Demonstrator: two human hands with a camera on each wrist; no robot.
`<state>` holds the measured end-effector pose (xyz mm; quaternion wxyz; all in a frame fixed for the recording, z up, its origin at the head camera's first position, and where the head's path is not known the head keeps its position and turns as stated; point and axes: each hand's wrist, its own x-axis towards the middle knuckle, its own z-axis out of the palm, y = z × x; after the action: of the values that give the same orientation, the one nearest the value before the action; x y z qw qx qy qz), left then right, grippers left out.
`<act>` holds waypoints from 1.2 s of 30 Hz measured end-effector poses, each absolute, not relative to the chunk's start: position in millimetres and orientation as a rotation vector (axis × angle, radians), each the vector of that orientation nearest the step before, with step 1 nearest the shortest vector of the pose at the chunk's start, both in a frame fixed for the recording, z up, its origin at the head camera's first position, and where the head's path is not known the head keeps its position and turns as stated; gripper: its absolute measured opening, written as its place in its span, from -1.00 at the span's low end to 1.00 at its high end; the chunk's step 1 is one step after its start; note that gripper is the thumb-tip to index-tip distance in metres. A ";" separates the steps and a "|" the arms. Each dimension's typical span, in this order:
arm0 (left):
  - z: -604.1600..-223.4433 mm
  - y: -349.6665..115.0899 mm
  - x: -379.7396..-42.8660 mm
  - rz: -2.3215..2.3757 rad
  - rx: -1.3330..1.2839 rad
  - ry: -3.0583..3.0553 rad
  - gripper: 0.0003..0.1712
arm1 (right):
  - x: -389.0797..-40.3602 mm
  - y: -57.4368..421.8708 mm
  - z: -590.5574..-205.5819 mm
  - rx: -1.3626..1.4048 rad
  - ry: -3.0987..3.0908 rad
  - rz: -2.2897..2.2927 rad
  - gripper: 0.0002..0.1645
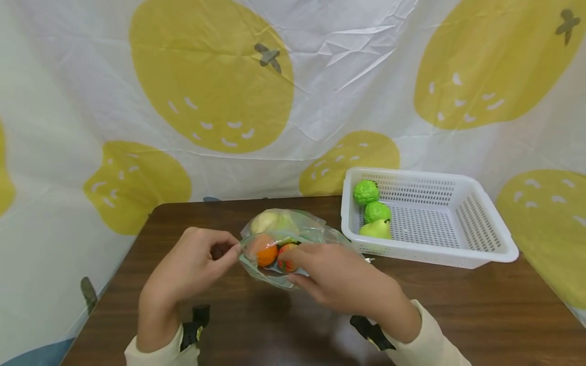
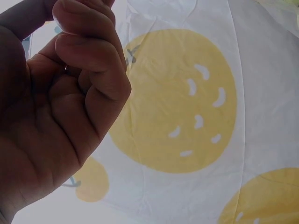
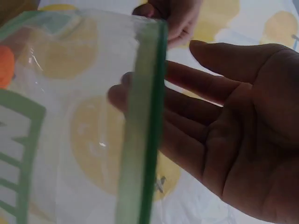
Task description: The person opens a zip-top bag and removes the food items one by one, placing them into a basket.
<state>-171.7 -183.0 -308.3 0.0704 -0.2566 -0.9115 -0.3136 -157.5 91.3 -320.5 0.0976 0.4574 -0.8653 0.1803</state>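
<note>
Left hand (image 1: 192,264) pinches one bag (image 1: 313,234); right hand (image 1: 341,277) reaches in, fingers extended (basket (image 1: 430,254): three green fruits (image 1: 377,212)).

Bag (image 1: 316,235): clear, green edge, green print; orange (image 1: 266,255): bright orange; round fruit (image 1: 287,257): red; basket (image 1: 430,255): white, slotted in rows; pear (image 1: 377,230): yellow-green; two bumpy fruits (image 1: 366,192): vivid green; desk (image 1: 229,317): dark brown, wood-grained; cloth (image 1: 210,76): white, printed with large yellow fruit, white dashes, grey-green stalks; sleeves (image 1: 430,338): cream; straps (image 1: 188,336): black, yellow mark
</note>
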 end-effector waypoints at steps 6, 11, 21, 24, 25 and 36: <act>-308.0 -182.2 -172.2 -0.951 -0.779 -2.745 -0.81 | -173.9 77.8 -337.3 1.369 -2.759 0.464 -0.82; -309.3 -181.9 -172.6 -0.967 -0.789 -2.742 -0.81 | -192.8 70.3 -351.5 1.263 -2.856 0.404 -0.61; -310.3 -179.5 -173.6 -0.958 -0.819 -2.743 -0.82 | -220.8 64.6 -379.7 1.061 -2.971 0.443 -0.40; -310.9 -177.8 -174.1 -0.958 -0.834 -2.738 -0.82 | -226.6 62.9 -386.6 1.051 -2.928 0.463 -0.26; -311.1 -177.3 -174.1 -0.960 -0.838 -2.737 -0.81 | -228.5 62.3 -388.5 1.052 -2.916 0.466 -0.24; -313.2 -172.8 -175.6 -0.917 -0.863 -2.750 -0.79 | -238.6 57.1 -404.9 0.985 -2.898 0.334 -0.27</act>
<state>-175.6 -172.8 -313.2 0.0586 -0.2847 -0.9077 -0.3027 -238.6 57.1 -404.9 0.0314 0.3197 -0.9408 0.1086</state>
